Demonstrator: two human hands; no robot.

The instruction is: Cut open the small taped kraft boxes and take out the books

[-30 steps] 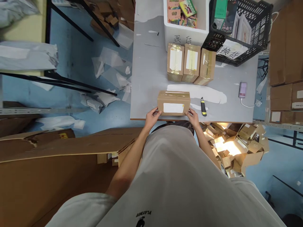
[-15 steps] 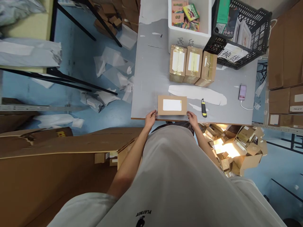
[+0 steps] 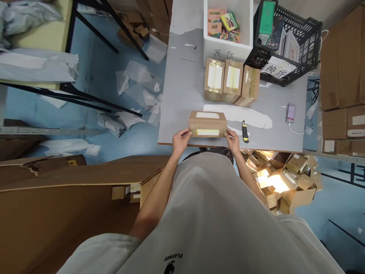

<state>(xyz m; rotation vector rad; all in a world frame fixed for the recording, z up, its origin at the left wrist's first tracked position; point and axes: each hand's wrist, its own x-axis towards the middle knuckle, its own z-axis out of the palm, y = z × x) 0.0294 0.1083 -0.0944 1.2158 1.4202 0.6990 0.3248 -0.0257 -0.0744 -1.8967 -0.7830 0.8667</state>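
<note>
A brown cardboard box (image 3: 207, 121) is tilted at the front edge of the grey table, two of its faces showing, each with a white label. My left hand (image 3: 180, 141) grips its left end between thumb and fingers. At the opposite end my right hand (image 3: 232, 140) pinches the lower corner. A black and yellow utility knife (image 3: 245, 131) lies just right of my right hand. Behind the box a strip of white backing paper (image 3: 242, 115) lies flat. The underside of the box is hidden.
Three taped boxes (image 3: 233, 82) stand behind, against a white foam bin (image 3: 228, 49) of small books. A black plastic crate (image 3: 309, 57) holds books at the back right. A phone (image 3: 290, 113) with a cable lies on the right of the table (image 3: 179, 91). Opened cartons (image 3: 296, 163) are heaped below.
The box has tipped, so a second, taped and labelled face now shows towards me. Both hands have closed in on its ends.
</note>
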